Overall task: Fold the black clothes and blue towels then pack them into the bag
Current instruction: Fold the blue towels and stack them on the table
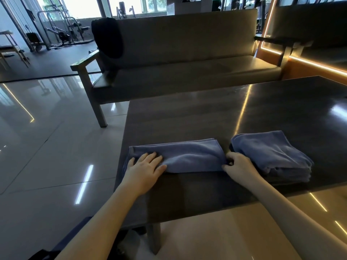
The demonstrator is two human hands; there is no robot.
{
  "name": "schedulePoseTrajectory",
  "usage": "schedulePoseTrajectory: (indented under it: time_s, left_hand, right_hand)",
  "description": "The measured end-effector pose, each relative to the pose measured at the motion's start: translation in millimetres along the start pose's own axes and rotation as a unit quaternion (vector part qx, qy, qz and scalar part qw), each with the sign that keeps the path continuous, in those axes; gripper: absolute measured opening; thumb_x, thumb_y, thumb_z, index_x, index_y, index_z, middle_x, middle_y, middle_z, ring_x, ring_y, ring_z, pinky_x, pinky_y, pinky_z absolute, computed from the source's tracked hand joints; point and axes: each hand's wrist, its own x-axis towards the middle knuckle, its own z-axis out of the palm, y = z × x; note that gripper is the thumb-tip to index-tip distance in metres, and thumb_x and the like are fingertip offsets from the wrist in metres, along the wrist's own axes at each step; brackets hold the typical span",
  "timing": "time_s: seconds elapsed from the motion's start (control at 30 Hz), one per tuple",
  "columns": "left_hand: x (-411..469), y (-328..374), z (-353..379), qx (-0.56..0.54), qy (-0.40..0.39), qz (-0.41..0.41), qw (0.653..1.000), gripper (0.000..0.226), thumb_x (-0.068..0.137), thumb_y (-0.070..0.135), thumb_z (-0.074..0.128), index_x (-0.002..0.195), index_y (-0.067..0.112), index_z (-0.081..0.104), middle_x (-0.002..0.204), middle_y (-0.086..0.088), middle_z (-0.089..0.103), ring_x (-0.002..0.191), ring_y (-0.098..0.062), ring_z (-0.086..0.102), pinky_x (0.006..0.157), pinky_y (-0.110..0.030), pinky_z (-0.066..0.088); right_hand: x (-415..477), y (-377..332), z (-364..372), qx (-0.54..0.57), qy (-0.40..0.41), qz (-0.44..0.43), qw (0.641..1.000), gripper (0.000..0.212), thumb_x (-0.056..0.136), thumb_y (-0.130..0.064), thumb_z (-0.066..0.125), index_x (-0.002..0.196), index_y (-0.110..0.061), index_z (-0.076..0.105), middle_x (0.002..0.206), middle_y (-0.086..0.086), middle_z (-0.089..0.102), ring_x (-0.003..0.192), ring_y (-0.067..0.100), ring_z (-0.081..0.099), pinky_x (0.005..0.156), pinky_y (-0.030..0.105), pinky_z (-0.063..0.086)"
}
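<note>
A blue towel (189, 156), folded into a long strip, lies near the front left edge of the dark table (244, 113). My left hand (145, 169) rests flat on its left end with straight fingers. My right hand (237, 167) pinches the strip's right end with curled fingers. Just right of that hand sits a stack of folded blue towels (272, 156). A black garment (108, 36) hangs over the left end of the sofa backrest. Part of a dark bag (73, 239) shows on the floor under my left forearm.
A long sofa (187, 68) with wooden arms stands behind the table. Glossy tiled floor (47, 147) spreads to the left. Gym equipment (60, 32) fills the far left background. An orange lit wall panel (309, 64) runs along the right.
</note>
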Motion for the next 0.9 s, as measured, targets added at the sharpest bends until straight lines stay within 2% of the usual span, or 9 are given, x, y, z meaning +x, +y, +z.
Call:
schedulePoseTrajectory:
  time_s: [0.1, 0.2, 0.27, 0.37, 0.43, 0.47, 0.67, 0.77, 0.9]
  left_hand:
    - [4, -10, 3, 0.000, 0.001, -0.033, 0.999, 0.051, 0.101, 0.047, 0.014, 0.150, 0.033, 0.015, 0.160, 0.008, 0.006, 0.147, -0.015, -0.001, 0.118, -0.049, 0.000]
    - [6, -22, 7, -0.040, 0.010, -0.087, 0.995, 0.052, 0.100, 0.049, 0.017, 0.150, 0.034, 0.016, 0.160, 0.007, 0.006, 0.147, -0.016, -0.001, 0.117, -0.051, 0.001]
    - [6, -27, 8, -0.049, 0.029, -0.106, 0.993, 0.053, 0.100, 0.049, 0.021, 0.150, 0.032, 0.019, 0.159, 0.005, 0.012, 0.146, -0.018, 0.007, 0.117, -0.048, 0.011]
    - [4, -28, 5, -0.024, 0.056, -0.100, 0.993, 0.052, 0.100, 0.046, 0.026, 0.148, 0.026, 0.027, 0.154, 0.001, 0.027, 0.140, -0.022, 0.023, 0.111, -0.042, 0.027]
    - [8, -28, 2, -0.024, 0.078, -0.100, 0.992, 0.048, 0.100, 0.045, 0.029, 0.143, 0.024, 0.036, 0.144, -0.002, 0.038, 0.132, -0.023, 0.032, 0.105, -0.040, 0.033]
    - [11, -29, 1, -0.038, 0.090, -0.109, 0.989, 0.046, 0.099, 0.044, 0.031, 0.140, 0.024, 0.040, 0.140, -0.003, 0.040, 0.129, -0.024, 0.034, 0.104, -0.041, 0.034]
    - [39, -41, -4, -0.151, 0.128, -0.210, 0.957, 0.042, 0.098, 0.037, 0.041, 0.137, 0.021, 0.044, 0.136, -0.009, 0.039, 0.126, -0.031, 0.035, 0.102, -0.045, 0.035]
    - [46, -53, -2, -0.189, 0.158, -0.212, 0.946, 0.023, 0.095, 0.032, 0.050, 0.114, 0.021, 0.059, 0.118, -0.009, 0.054, 0.108, -0.027, 0.050, 0.090, -0.040, 0.042]
    - [52, -63, -2, -0.213, 0.181, -0.191, 0.941, 0.005, 0.093, 0.025, 0.055, 0.090, 0.021, 0.056, 0.098, -0.005, 0.058, 0.092, -0.022, 0.054, 0.078, -0.036, 0.043]
  right_hand:
    - [-1, 0, -5, 0.017, -0.049, 0.018, 0.998, 0.012, 0.090, -0.023, 0.062, 0.078, -0.022, 0.057, 0.071, -0.004, 0.057, 0.068, 0.007, 0.054, 0.062, 0.022, 0.037]
    - [2, -4, -3, 0.003, -0.007, 0.046, 0.999, 0.015, 0.091, -0.023, 0.059, 0.077, -0.021, 0.054, 0.070, -0.003, 0.054, 0.068, 0.011, 0.053, 0.067, 0.027, 0.039]
    - [5, -7, 2, -0.005, 0.009, 0.068, 0.998, 0.009, 0.091, -0.022, 0.058, 0.084, -0.018, 0.055, 0.076, 0.002, 0.057, 0.075, 0.018, 0.057, 0.072, 0.031, 0.045]
    - [10, -8, 5, 0.144, 0.012, 0.123, 0.982, 0.013, 0.091, -0.022, 0.057, 0.088, -0.010, 0.059, 0.082, 0.012, 0.061, 0.081, 0.029, 0.060, 0.078, 0.042, 0.050]
    - [15, -14, 3, 0.260, 0.015, 0.142, 0.955, 0.023, 0.094, -0.031, 0.053, 0.078, -0.015, 0.059, 0.079, 0.010, 0.061, 0.083, 0.029, 0.060, 0.083, 0.046, 0.051]
    - [20, -17, 1, 0.271, 0.017, 0.149, 0.951, 0.027, 0.095, -0.037, 0.051, 0.076, -0.017, 0.058, 0.081, 0.008, 0.062, 0.085, 0.028, 0.060, 0.086, 0.045, 0.050]
    - [65, -33, 2, 0.218, -0.015, 0.148, 0.965, 0.024, 0.092, -0.035, 0.057, 0.095, -0.012, 0.063, 0.089, 0.004, 0.062, 0.090, 0.022, 0.057, 0.079, 0.031, 0.042]
    - [80, -34, 9, 0.186, -0.012, 0.110, 0.976, 0.012, 0.091, -0.027, 0.060, 0.089, -0.016, 0.062, 0.085, 0.001, 0.063, 0.088, 0.019, 0.059, 0.078, 0.031, 0.045]
    - [86, -29, 16, 0.125, 0.070, 0.067, 0.987, 0.010, 0.095, -0.021, 0.053, 0.088, -0.013, 0.055, 0.085, 0.004, 0.059, 0.084, 0.021, 0.055, 0.073, 0.030, 0.038]
